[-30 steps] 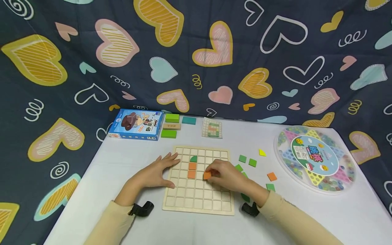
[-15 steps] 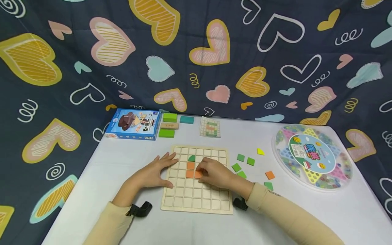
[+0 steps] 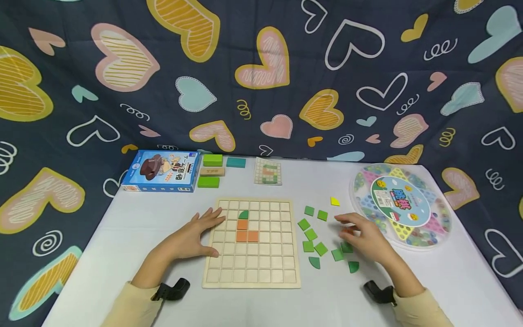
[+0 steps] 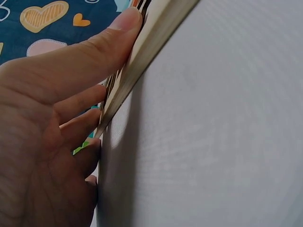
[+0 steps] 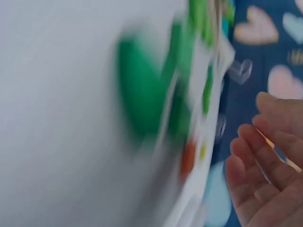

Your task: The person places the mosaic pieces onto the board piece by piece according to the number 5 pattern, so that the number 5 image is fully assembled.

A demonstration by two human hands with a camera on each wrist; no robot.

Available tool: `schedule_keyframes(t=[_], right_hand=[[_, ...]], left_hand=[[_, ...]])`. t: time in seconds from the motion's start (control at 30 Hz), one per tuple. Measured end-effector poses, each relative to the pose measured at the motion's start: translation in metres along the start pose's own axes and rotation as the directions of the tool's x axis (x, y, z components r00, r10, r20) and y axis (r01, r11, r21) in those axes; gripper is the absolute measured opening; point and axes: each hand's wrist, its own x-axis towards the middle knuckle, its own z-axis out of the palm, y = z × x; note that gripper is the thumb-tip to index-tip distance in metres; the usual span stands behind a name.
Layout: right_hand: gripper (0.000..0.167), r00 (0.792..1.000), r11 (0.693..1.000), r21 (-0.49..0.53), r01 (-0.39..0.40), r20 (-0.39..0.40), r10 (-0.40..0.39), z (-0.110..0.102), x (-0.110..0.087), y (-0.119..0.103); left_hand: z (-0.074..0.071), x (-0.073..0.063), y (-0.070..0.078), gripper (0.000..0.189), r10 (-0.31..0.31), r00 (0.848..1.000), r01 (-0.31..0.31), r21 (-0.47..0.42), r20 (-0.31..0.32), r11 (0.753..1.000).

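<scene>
My left hand (image 3: 185, 240) rests on the left edge of a wooden grid board (image 3: 265, 263), fingers extended and thumb at the rim. In the left wrist view the thumb (image 4: 94, 59) lies along the board's side. On the board sit three orange square tiles (image 3: 242, 236) in an L shape, with a green quarter-circle piece (image 3: 244, 215) above them. My right hand (image 3: 365, 237), holding nothing, hovers over the loose pieces right of the board with fingers loosely bent. Beneath its fingers is a green square tile (image 3: 347, 247); an orange tile (image 5: 188, 158) shows in the right wrist view.
Several green tiles (image 3: 311, 234), green quarter-circles (image 3: 314, 262) and a yellow piece (image 3: 335, 201) lie right of the board. Behind stand a patterned card (image 3: 268, 171), green blocks (image 3: 209, 182) and a blue box (image 3: 161, 171). A round marble game set (image 3: 425, 236) is at the right.
My right hand has set the orange tile beside the lower orange one, let go, and moved right over the loose pieces. My left hand stays on the board's edge. The head view has shifted.
</scene>
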Motion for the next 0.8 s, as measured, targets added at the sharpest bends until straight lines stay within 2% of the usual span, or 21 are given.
schedule_keyframes(t=[0.07, 0.13, 0.23, 0.33, 0.4, 0.5, 0.63, 0.7, 0.8], right_hand=[[0.038, 0.998, 0.998, -0.034, -0.056, 0.002, 0.056, -0.008, -0.008, 0.015], [0.037, 0.997, 0.995, -0.064, -0.076, 0.02, 0.078, -0.011, -0.011, 0.026], [0.03, 0.997, 0.989, -0.128, -0.07, 0.026, 0.074, -0.011, -0.011, 0.036], [0.025, 0.997, 0.981, -0.183, -0.069, 0.009, 0.072, -0.01, -0.009, 0.036], [0.024, 0.996, 0.978, -0.188, -0.091, -0.001, 0.093, -0.011, -0.009, 0.028], [0.024, 0.997, 0.99, -0.12, -0.075, 0.002, 0.076, -0.006, -0.005, 0.003], [0.026, 0.997, 0.999, 0.018, 0.037, 0.061, -0.038, 0.019, 0.011, -0.035], [0.026, 0.989, 0.994, 0.056, 0.094, 0.112, -0.1, 0.035, 0.023, -0.051], [0.024, 0.969, 0.985, 0.103, 0.139, 0.19, -0.156, 0.059, 0.039, -0.07]], left_hand=[[-0.002, -0.002, -0.001, 0.097, -0.002, 1.0, 0.002, 0.005, -0.002, 1.0], [-0.004, -0.003, -0.001, 0.097, -0.003, 1.0, 0.003, 0.003, -0.005, 1.0], [-0.005, -0.003, -0.001, 0.096, 0.003, 1.0, -0.003, -0.002, -0.008, 1.0], [-0.003, -0.003, -0.001, 0.096, 0.012, 1.0, -0.012, -0.008, -0.003, 1.0], [-0.001, -0.003, -0.001, 0.096, 0.013, 1.0, -0.013, -0.01, -0.001, 1.0], [0.0, -0.004, -0.001, 0.096, 0.011, 1.0, -0.011, -0.011, -0.001, 1.0], [-0.003, -0.005, 0.001, 0.095, 0.004, 1.0, -0.004, -0.005, -0.003, 1.0], [-0.004, -0.005, 0.002, 0.095, 0.0, 1.0, 0.0, 0.0, -0.004, 1.0], [-0.004, -0.004, 0.003, 0.095, 0.003, 1.0, -0.003, -0.001, -0.002, 1.0]])
